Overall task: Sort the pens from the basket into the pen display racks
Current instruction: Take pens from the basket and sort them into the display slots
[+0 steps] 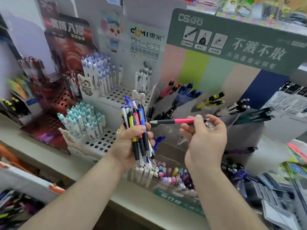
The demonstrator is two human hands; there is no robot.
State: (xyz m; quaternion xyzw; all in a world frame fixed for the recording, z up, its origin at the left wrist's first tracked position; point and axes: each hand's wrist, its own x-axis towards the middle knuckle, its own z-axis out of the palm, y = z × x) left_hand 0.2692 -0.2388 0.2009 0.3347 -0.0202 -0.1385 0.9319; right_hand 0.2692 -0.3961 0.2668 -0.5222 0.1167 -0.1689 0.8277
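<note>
A: Which step now?
B: Left hand (131,145) grips pen bundle (138,130); right hand (205,138) fingers pinch pink pen (183,121), held level before racks.
A: Next?
B: Prob. drop it into pink-pen compartment (167,91), top left.

Stationery shop interior, bright even light. Pale beige shelf (54,156) runs across the scene from left toward lower right, front edge dropping to a lower shelf level (20,201) with blurred coloured stock at bottom left. Behind it stands a white backing panel (21,39). Upper right: another shelf (265,19) with hanging packaged goods, blurred. Large grey-green header board (232,44) with white Chinese lettering, pastel stripes under it. Dark red poster board (66,35) at upper left, a white cartoon mouse card (113,32) beside it. Flat packets (279,185) stacked at lower right. Edges motion-blurred.
</note>
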